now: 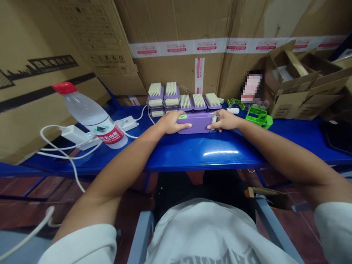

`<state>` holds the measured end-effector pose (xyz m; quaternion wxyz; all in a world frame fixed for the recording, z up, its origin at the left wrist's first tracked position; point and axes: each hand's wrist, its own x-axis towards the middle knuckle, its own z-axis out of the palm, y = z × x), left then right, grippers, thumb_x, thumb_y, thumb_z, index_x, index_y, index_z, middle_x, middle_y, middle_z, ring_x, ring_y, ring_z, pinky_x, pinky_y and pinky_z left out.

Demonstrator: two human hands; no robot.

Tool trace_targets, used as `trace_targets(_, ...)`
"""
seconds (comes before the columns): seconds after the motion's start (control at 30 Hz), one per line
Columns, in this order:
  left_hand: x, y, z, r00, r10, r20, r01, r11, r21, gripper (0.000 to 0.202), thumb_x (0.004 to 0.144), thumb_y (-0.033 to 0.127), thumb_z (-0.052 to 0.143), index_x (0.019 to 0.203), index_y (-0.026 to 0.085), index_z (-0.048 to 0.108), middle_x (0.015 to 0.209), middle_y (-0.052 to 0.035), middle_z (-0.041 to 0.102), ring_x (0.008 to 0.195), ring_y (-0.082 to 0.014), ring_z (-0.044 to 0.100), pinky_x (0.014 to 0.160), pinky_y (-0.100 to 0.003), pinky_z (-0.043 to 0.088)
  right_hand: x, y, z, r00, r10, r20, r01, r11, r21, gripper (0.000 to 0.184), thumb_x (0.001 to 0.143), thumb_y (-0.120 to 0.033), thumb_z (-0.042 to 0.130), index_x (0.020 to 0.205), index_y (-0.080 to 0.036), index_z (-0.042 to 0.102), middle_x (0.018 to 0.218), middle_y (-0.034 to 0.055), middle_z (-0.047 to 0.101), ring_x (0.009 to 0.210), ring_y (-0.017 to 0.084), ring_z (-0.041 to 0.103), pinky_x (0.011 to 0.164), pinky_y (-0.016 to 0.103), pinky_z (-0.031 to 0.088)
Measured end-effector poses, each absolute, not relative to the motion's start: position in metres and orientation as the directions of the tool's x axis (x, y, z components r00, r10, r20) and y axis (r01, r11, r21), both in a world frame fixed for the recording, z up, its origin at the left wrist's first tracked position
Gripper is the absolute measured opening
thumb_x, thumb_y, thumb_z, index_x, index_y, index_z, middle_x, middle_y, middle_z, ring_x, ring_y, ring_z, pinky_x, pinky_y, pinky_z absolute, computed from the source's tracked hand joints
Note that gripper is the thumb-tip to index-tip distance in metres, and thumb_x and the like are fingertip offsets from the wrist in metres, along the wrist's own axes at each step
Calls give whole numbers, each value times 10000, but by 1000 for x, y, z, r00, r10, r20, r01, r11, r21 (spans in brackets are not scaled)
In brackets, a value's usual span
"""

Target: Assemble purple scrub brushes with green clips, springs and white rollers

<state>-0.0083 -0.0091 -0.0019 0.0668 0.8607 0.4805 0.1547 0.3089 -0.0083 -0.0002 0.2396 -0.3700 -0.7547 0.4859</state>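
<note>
A purple rectangular case [197,123] with a green tab at its left end lies on the blue table [192,148]. My left hand [171,122] grips the case's left end, thumb along its front edge. My right hand [224,120] holds the right end, fingers curled round a small clear and white part there. Just behind the case stand several purple trays [176,97] filled with cream-coloured bristle blocks, some stacked two or three high.
A water bottle [90,116] with a red cap lies tilted at the left, beside a white power strip [125,123] and white cables [63,152]. Green plastic parts [258,116] sit right of the trays. Cardboard boxes [297,84] line the back and right.
</note>
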Motion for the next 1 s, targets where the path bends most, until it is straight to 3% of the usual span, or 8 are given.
trace_targets(1.0, -6, -11, -3, 498, 836, 231, 791, -547, 273, 825, 964, 729, 680, 1549, 148, 713, 1503, -204, 820, 1415, -441, 766, 1251, -556, 572, 308, -8, 0, -591, 806, 1, 378, 278, -883, 574, 636, -474, 1131, 881, -208, 685, 585, -34, 683, 438, 118, 567, 413, 261, 504)
